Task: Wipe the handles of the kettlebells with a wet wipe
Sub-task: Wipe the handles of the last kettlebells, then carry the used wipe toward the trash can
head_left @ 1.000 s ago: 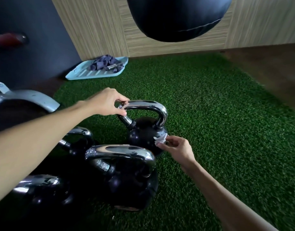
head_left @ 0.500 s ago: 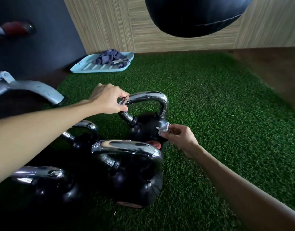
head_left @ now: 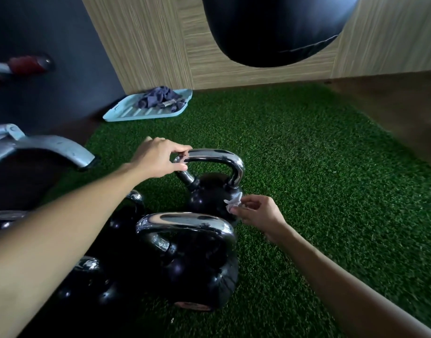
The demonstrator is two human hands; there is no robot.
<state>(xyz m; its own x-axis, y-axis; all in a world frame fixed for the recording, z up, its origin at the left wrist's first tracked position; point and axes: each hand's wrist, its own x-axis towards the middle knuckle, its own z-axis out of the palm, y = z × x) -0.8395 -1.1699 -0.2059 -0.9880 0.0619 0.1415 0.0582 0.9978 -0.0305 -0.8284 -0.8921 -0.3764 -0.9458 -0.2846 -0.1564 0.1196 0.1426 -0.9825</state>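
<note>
Gripping the kettlebell handle point(head_left: 209, 156), left hand point(head_left: 158, 158); right hand point(head_left: 260, 214) pinches wipe point(head_left: 232, 203).

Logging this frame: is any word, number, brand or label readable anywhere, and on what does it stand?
No text here can be read.
Near kettlebell: a reddish patch at its base, too blurred to read.
Tray: a small item beside the dark cloth, any print too small to read.

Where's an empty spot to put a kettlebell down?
The grass right of the far kettlebell is bare up to the wood floor, and between it and the tray. On the left, kettlebells crowd together.
</note>
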